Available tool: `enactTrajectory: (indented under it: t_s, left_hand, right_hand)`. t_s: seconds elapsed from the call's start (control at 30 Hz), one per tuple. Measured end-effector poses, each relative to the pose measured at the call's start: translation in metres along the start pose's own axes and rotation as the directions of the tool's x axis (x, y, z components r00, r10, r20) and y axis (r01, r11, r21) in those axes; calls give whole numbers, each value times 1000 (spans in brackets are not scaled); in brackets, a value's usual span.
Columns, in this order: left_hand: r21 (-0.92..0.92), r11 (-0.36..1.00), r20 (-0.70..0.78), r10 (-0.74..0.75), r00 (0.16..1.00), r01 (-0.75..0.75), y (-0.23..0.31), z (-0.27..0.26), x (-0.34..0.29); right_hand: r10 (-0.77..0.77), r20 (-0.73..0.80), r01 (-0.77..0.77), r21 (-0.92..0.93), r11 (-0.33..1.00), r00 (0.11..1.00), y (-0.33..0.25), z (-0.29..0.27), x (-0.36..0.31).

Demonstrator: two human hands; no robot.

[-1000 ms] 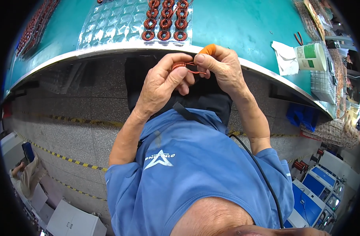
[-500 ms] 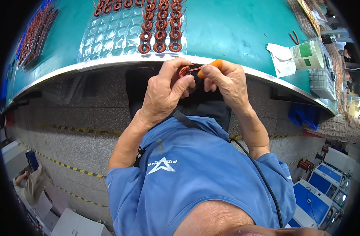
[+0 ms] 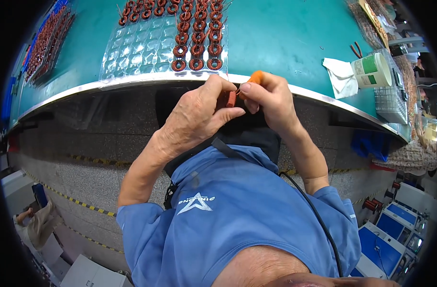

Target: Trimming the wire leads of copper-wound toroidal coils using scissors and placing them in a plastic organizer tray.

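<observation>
Between the thumb and fingers of my left hand (image 3: 199, 107) is a copper-wound toroid coil (image 3: 231, 99), now seen edge-on. My right hand (image 3: 272, 98) is closed around an orange-handled tool (image 3: 259, 77); its working end is too small to make out. The tool and my right thumb meet the coil's wire lead beside the coil. Both hands are just in front of the table edge. Beyond them, a clear plastic tray (image 3: 135, 52) holds more copper coils (image 3: 196, 50) in its back row and right-hand columns.
Stacked trays of coils (image 3: 49, 40) stand at the far left of the green table (image 3: 276, 33). To the right are a white cloth (image 3: 342, 79), a white-and-green tub (image 3: 374, 71) lying tilted, and red-handled pliers (image 3: 356, 49). A person sits at lower left.
The coil has turned in my left fingers from showing its face to showing its edge. My left thumb has extended, and my right hand with the tool has shifted slightly left.
</observation>
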State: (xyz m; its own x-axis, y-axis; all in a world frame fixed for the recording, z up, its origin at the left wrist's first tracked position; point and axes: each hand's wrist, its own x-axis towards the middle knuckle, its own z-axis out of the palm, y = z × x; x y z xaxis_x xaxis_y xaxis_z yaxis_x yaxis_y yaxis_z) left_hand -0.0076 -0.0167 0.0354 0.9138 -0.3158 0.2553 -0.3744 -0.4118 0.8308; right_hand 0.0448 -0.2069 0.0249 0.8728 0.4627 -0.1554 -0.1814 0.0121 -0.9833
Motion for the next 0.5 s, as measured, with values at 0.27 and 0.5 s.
enactTrajectory:
  t_s: [0.27, 0.5]
  left_hand:
    - [-840, 542, -127, -143, 982, -30, -3, 30, -4]
    - [-915, 401, -120, -181, 976, -38, -15, 30, -6]
  right_hand:
    - [-415, -247, 368, -215, 904, 876, 5, 14, -19]
    - [-310, -165, 283, -164, 945, 936, -2, 16, -9]
